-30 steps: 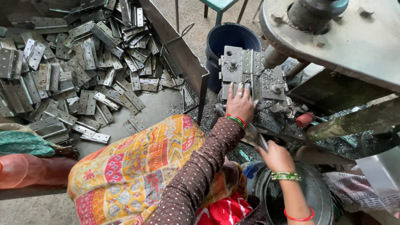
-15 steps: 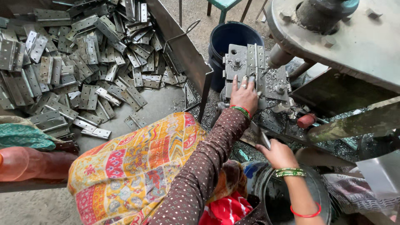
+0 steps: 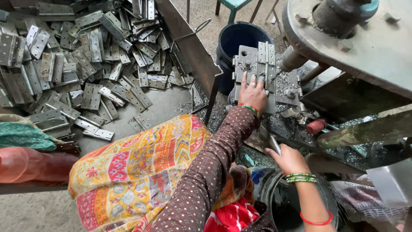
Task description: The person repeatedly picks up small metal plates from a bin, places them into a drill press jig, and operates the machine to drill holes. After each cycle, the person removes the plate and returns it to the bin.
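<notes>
My left hand (image 3: 253, 92) reaches forward in a brown dotted sleeve and rests on the grey metal fixture (image 3: 242, 64) under the machine. Its fingertips press the lower end of a steel hinge (image 3: 266, 56) lying on that fixture. Closer to me, my right hand (image 3: 289, 160), with green bangles on the wrist, grips a small flat metal piece (image 3: 274, 145) above a dark round container (image 3: 274, 193).
A large heap of steel hinges (image 3: 86, 56) covers the floor at the left behind a slanted metal sheet (image 3: 189, 47). A dark blue bucket (image 3: 240, 36) stands beyond the fixture. The machine's round head (image 3: 356, 38) overhangs at upper right. Metal shavings surround the fixture.
The view has shifted slightly. My left hand has stayed on the hinge at the fixture, with its fingers a little further up. My right hand has hardly moved.
</notes>
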`<state>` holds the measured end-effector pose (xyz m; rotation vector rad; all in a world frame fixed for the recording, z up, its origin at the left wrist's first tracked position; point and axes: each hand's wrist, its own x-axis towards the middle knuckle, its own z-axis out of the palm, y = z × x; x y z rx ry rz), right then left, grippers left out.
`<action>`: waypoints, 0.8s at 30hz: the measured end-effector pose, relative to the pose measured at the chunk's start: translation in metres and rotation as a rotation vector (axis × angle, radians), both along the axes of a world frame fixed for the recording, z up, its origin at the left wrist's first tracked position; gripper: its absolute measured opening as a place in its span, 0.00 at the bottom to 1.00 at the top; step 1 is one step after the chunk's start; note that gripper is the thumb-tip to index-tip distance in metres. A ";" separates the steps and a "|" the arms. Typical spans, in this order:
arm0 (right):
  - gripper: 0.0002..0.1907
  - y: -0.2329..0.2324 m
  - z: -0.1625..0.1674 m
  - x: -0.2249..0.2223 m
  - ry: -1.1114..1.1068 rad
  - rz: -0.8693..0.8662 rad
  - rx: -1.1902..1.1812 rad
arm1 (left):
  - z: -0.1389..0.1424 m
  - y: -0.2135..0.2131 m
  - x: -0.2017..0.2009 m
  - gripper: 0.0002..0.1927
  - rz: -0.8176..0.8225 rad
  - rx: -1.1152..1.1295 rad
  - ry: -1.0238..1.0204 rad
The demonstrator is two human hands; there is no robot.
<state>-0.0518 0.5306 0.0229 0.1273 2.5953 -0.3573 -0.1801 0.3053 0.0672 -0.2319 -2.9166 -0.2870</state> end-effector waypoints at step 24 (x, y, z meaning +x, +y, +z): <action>0.28 -0.016 -0.068 0.047 0.192 -0.026 -0.042 | 0.000 0.000 -0.023 0.18 -0.027 0.024 -0.103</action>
